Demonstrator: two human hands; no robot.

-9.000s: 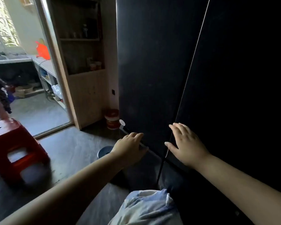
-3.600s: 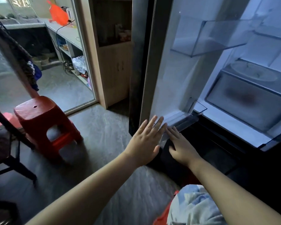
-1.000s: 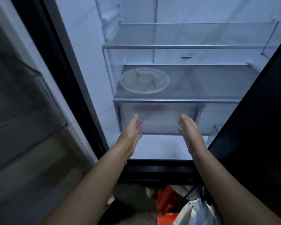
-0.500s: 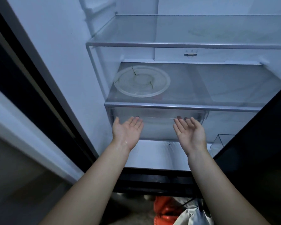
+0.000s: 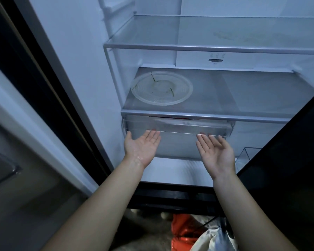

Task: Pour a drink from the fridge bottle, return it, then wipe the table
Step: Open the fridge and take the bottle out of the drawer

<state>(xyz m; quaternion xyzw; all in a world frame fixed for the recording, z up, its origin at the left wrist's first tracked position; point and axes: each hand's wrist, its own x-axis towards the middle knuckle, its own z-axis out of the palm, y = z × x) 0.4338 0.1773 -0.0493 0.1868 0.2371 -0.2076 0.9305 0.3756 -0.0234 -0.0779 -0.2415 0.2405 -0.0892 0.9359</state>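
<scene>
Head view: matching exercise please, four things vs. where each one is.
Things:
1 dish
2 drawer
3 left hand
4 top shelf

Places:
A under the middle shelf
B above the dish
C on the middle shelf, left part
D palm up at the drawer's front lip

Pairs: 1-C; 2-A; 3-D; 4-B
</scene>
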